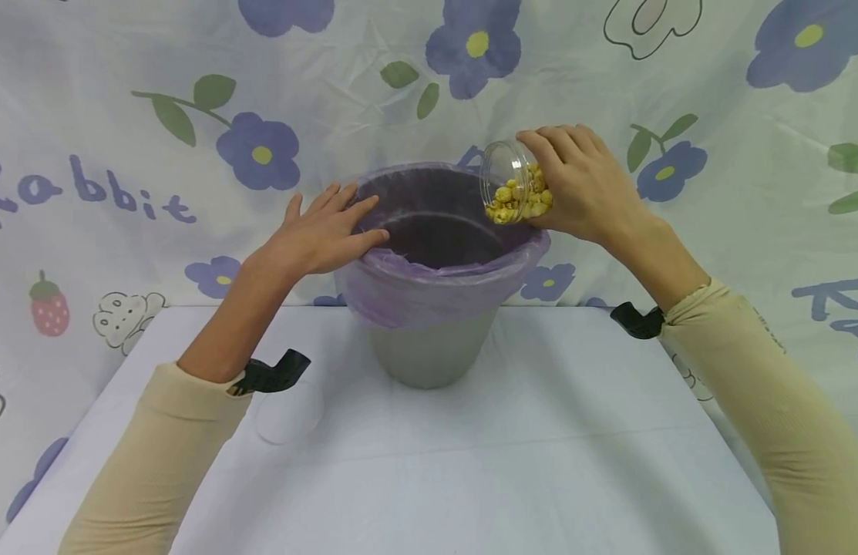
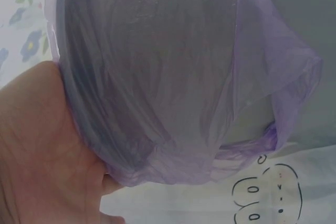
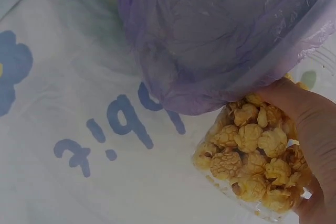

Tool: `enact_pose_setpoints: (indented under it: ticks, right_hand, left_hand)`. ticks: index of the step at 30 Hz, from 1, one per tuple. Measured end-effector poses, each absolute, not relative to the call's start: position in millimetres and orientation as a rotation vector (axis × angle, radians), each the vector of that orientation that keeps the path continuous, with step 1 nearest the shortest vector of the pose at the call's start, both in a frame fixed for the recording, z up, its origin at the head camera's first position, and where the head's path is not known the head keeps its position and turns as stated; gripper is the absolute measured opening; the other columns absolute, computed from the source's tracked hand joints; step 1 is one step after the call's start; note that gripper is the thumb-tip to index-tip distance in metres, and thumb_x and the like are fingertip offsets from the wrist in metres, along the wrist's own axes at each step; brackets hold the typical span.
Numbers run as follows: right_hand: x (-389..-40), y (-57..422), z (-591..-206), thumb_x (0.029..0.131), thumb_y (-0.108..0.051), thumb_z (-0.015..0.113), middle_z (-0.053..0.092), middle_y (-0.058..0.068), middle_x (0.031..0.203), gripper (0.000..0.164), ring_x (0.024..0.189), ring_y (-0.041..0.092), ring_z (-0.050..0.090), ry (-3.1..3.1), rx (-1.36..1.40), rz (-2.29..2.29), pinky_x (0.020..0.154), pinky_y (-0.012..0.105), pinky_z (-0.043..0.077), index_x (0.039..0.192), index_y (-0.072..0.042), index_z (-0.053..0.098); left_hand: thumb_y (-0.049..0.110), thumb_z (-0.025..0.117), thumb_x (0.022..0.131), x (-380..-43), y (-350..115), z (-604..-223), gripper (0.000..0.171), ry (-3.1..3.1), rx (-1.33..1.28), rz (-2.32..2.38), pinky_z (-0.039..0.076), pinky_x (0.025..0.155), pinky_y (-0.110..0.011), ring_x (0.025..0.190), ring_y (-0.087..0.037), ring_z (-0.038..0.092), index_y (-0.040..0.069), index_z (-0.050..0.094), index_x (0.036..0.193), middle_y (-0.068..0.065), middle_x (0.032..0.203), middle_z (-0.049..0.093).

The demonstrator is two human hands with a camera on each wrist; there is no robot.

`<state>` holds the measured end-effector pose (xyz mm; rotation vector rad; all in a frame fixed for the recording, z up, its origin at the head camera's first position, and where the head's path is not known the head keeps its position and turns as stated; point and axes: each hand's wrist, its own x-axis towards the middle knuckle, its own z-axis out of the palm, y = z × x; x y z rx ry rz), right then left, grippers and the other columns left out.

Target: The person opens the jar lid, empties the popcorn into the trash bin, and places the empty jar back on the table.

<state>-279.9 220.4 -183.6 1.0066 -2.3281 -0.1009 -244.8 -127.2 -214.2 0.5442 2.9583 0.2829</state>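
A grey trash bin (image 1: 429, 354) stands on the table, lined with a thin purple bag (image 1: 449, 289) folded over its rim. My left hand (image 1: 324, 235) rests on the left side of that rim with its fingers spread; the left wrist view shows its palm against the bag. Over the bin's right rim, my right hand (image 1: 584, 185) grips a clear jar (image 1: 501, 162) from its base end. The jar is tilted on its side, mouth toward the bin's opening. Yellow popcorn (image 3: 252, 150) fills much of it, some lying close to the mouth. The bin's dark inside shows no popcorn.
White cloth covers the table (image 1: 470, 478). A faint clear disc (image 1: 290, 412) lies on it at the left, near the left forearm. Directly behind the bin hangs a flower-printed curtain (image 1: 373, 108). Black wrist straps (image 1: 272, 374) stick out from both sleeves.
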Motion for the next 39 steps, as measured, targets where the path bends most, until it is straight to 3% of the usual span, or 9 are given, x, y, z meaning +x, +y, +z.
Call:
enact_pose_setpoints:
  ticks: [39]
  right_hand:
    - [-284.9, 211.4, -182.6, 0.058, -0.022, 0.100, 0.047, 0.020, 0.143, 0.109, 0.135, 0.041, 0.037, -2.234, 1.085, -0.256, 0.116, 0.051, 0.021, 0.147, -0.005, 0.040]
  left_hand:
    - [0.060, 0.031, 0.103, -245.3, -127.5, -214.8, 0.076, 2.965, 0.547, 0.293, -0.011, 0.110, -0.067, 0.150, -0.034, -0.012, 0.016, 0.012, 0.162, -0.016, 0.166, -0.005]
